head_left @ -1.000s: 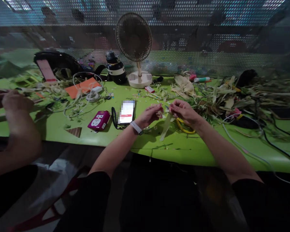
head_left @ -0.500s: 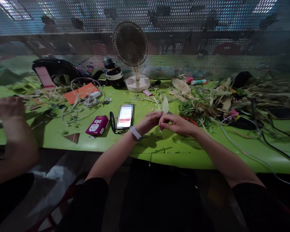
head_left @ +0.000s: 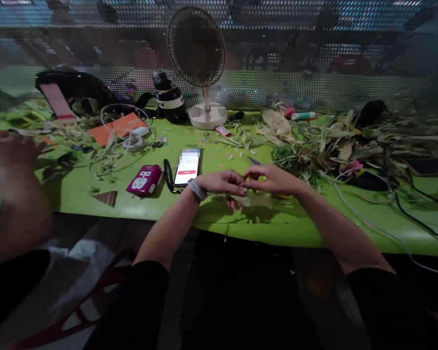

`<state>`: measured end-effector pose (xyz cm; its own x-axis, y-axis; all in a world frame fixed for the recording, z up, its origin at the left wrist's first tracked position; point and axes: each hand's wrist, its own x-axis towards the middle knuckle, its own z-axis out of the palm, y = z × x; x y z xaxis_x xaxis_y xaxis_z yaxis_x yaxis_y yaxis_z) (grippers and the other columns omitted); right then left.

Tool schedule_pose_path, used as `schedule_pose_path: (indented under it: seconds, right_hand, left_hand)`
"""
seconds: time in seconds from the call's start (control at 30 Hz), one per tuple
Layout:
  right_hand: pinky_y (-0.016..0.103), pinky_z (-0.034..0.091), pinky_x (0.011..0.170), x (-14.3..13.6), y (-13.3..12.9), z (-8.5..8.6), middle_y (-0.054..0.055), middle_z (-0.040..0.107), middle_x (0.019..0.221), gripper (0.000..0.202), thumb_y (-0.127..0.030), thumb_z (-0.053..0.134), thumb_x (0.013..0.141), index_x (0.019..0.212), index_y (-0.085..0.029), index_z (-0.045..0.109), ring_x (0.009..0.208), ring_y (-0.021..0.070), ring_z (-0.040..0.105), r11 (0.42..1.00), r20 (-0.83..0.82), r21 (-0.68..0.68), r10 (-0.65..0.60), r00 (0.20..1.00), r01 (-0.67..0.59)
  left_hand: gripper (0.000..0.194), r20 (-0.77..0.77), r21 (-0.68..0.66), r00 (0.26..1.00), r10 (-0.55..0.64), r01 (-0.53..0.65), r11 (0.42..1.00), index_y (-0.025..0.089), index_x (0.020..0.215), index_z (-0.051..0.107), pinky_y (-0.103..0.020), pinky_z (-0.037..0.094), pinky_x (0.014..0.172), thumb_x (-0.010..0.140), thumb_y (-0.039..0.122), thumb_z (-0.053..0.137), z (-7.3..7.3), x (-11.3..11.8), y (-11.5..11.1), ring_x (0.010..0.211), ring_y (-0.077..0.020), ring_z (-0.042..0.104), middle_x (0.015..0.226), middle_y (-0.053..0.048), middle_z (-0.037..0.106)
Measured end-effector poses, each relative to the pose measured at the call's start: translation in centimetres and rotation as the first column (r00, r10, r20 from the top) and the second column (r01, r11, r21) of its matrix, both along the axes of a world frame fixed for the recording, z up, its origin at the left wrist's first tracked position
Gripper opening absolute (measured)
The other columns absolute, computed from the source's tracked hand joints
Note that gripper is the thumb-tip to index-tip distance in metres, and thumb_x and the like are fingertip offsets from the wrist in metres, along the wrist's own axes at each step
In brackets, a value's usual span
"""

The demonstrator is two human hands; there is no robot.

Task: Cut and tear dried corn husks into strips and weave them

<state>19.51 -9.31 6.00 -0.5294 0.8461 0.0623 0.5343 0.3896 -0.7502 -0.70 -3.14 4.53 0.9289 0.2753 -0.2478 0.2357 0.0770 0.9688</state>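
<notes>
Turning the strip sideways beneath close-set hands

Looking from the head, the only view: find the pale strip (head_left: 257, 200) just below the fingers of both hands, above the front part of the green table (head_left: 175, 206). Lies sideways now and blurred, no longer standing upright as half a second ago, nor hanging down as a second ago. Suggests a turn or a change of grip; points to work on the strip as under way. Cannot make out any new fold or cut through the blur.

Reaching in with the left hand (head_left: 222, 182), wearing a pale wristband (head_left: 197, 189): palm down, bent at the wrist, with fingers partly curled and thumb laid forward. Seems to pinch one end of the strip at the fingertips, leaving little gap.

Arching the right hand (head_left: 272, 180) above the strip's other end, knuckles up, half closed, with thumb and forefinger drawn close to the left thumb. Cannot tell about any hold on the strip there. Note a pointed tool (head_left: 253, 160) showing past the knuckles; cannot tell whether gripped or merely lying beneath.

Note also a phone (head_left: 187, 170) beyond the left wrist and a leafy heap (head_left: 314, 153) beyond the right hand.
</notes>
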Motion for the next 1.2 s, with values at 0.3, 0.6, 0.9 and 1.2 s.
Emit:
schedule_pose_path:
  seconds: [0.3,0.6,0.9,1.2]
  right_hand:
    - [0.025,0.046,0.056,-1.0,1.5,-1.7,-0.003,0.059,0.064,0.044,-0.056,0.078,0.064,0.074,-0.019,0.056,0.057,0.0107,0.057,0.875,-0.574,-0.31,-0.484,0.66,0.372]
    - [0.03,0.05,0.062,-0.7,2.5,-3.2,-0.001,0.063,0.062,0.037,-0.046,0.08,0.064,0.073,-0.02,0.056,0.061,0.0156,0.063,0.85,-0.522,-0.345,-0.525,0.672,0.397]
    - [0.028,0.051,0.059,-0.5,2.8,-3.4,-0.002,0.062,0.064,0.034,-0.045,0.078,0.067,0.074,-0.02,0.056,0.059,0.0128,0.06,0.831,-0.486,-0.419,-0.545,0.683,0.365]
    - [0.027,0.044,0.059,-0.2,3.5,-4.1,-0.003,0.059,0.065,0.038,-0.051,0.076,0.063,0.072,-0.019,0.057,0.059,0.0106,0.052,0.873,-0.478,-0.186,-0.481,0.735,0.451]
  left_hand:
    - [0.061,0.258,-0.488,0.646,0.718,-0.554,0.674,0.015,0.079,0.069,-0.032,0.056,0.069,0.077,0.074,0.052,-2.1,1.6,2.0,0.075,-0.0209,0.071,0.076,-0.01,0.072]
    - [0.031,0.332,-0.308,0.553,0.764,-0.702,0.642,0.017,0.083,0.065,-0.017,0.046,0.056,0.063,0.032,0.083,-2.5,2.4,1.1,0.059,-0.0064,0.06,0.07,0.003,0.067]
    - [0.019,0.263,-0.282,0.623,0.736,-0.68,0.676,0.015,0.076,0.066,-0.015,0.04,0.05,0.07,0.027,0.079,-2.7,2.5,1.6,0.054,-0.0034,0.054,0.067,0.003,0.065]
    - [0.025,0.291,-0.314,0.648,0.704,-0.63,0.71,0.014,0.078,0.066,-0.017,0.04,0.048,0.066,0.027,0.083,-2.9,2.4,2.1,0.046,-0.0037,0.05,0.057,0.005,0.059]
